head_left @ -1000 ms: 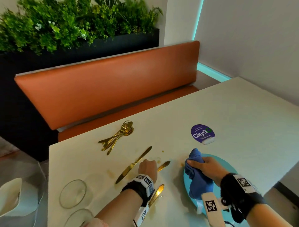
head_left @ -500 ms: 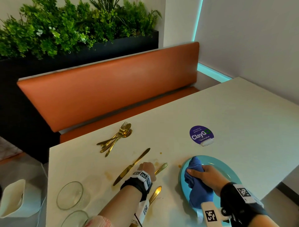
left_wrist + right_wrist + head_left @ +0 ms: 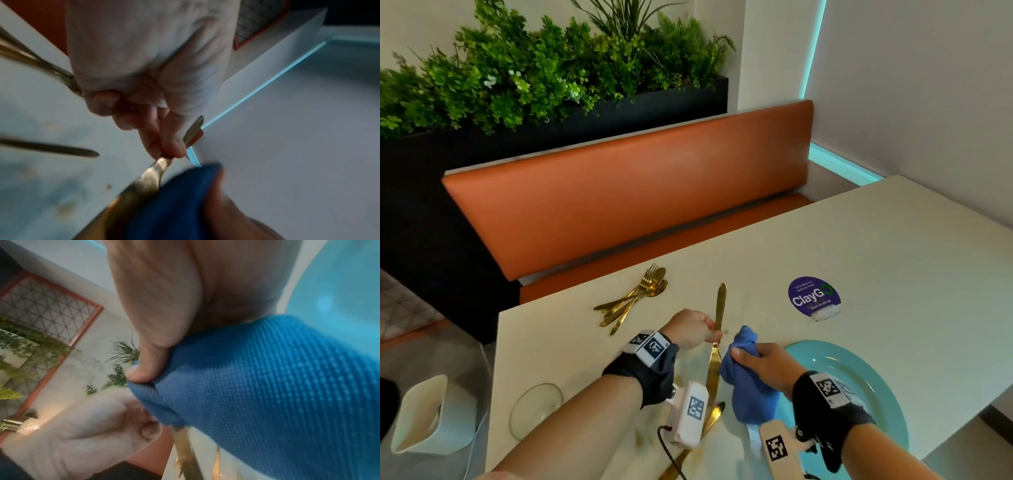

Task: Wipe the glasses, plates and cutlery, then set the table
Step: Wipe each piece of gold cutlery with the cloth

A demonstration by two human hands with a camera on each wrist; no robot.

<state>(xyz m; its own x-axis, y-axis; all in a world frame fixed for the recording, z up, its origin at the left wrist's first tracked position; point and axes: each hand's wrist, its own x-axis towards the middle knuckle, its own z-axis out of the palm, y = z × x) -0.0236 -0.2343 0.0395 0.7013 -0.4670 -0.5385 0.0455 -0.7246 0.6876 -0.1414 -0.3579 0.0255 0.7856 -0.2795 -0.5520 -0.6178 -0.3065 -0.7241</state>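
The left hand [image 3: 693, 329] pinched the gold knife [image 3: 717, 337] near mid-length, lifted above the table [image 3: 893, 246], its long axis running away from the person, while the right hand [image 3: 765, 365], clenched round the blue cloth [image 3: 748, 383], stood just right of the nearer half, cloth touching it.

The teal plate [image 3: 873, 383] is partly covered by the right hand [image 3: 767, 365] and blue cloth [image 3: 751, 394], and cut by the bottom edge. A second knife [image 3: 709, 425] runs under the left wrist camera. Both wrist views are blurred; the pile [image 3: 635, 298] perhaps holds 4 pieces.
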